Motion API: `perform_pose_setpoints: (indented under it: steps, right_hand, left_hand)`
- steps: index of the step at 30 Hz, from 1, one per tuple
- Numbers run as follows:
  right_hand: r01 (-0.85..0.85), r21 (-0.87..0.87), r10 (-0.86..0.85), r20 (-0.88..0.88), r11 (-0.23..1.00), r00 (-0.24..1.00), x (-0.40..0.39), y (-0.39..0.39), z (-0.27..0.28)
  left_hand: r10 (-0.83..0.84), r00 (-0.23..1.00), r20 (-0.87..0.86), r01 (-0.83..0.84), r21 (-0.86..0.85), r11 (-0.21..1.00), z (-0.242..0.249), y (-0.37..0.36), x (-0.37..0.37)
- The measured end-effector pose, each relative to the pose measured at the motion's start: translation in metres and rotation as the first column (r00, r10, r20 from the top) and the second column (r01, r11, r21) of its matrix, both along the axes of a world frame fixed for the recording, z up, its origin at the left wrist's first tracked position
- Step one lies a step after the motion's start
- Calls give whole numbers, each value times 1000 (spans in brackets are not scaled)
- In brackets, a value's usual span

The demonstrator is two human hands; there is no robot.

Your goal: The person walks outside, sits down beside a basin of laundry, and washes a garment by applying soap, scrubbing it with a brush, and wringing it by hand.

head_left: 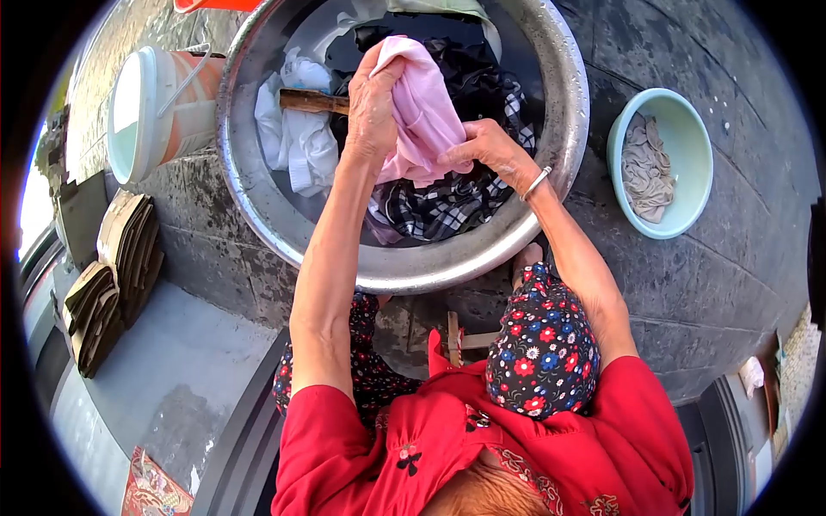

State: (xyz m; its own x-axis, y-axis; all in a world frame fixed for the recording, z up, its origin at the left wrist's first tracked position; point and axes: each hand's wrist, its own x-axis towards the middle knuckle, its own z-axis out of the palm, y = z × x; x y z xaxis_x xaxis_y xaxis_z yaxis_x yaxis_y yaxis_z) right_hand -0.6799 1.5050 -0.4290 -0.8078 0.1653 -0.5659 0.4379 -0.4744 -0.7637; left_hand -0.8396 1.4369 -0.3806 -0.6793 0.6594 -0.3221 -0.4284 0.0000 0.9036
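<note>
A wet pink cloth (pixel 422 112) is stretched between my two hands above a large metal basin (pixel 559 112). My left hand (pixel 372 107) grips its upper left part, fingers curled over the fabric. Lower down, my right hand (pixel 490 153), with a bangle on the wrist, pinches the cloth's right edge. Beneath it lie black-and-white checked fabric (pixel 430 211) and dark garments in water. White cloth (pixel 301 138) rests along the basin's left side. A wooden piece (pixel 311 101) lies over that cloth, its right end hidden behind my left hand.
A light-green bowl (pixel 693 185) holding a greyish cloth (pixel 647 168) stands to the right on dark tiles. Left of the basin is a white-and-orange bucket (pixel 163 112). Folded cardboard stacks (pixel 125 249) sit at the left, and a red patterned item (pixel 155 488) lies at lower left.
</note>
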Motion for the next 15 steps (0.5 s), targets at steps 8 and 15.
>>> perform_pose_setpoints:
  steps: [8, 15]
  right_hand:
    - [490, -729, -761, -64, 477, 646, -1, -2, -21]
    - [343, -783, -574, -21, 518, 819, 17, 15, -35]
  left_hand:
    - [29, 999, -19, -31, -129, 991, -13, -16, 24]
    - [-473, 404, -783, 93, -479, 873, -20, -13, 132]
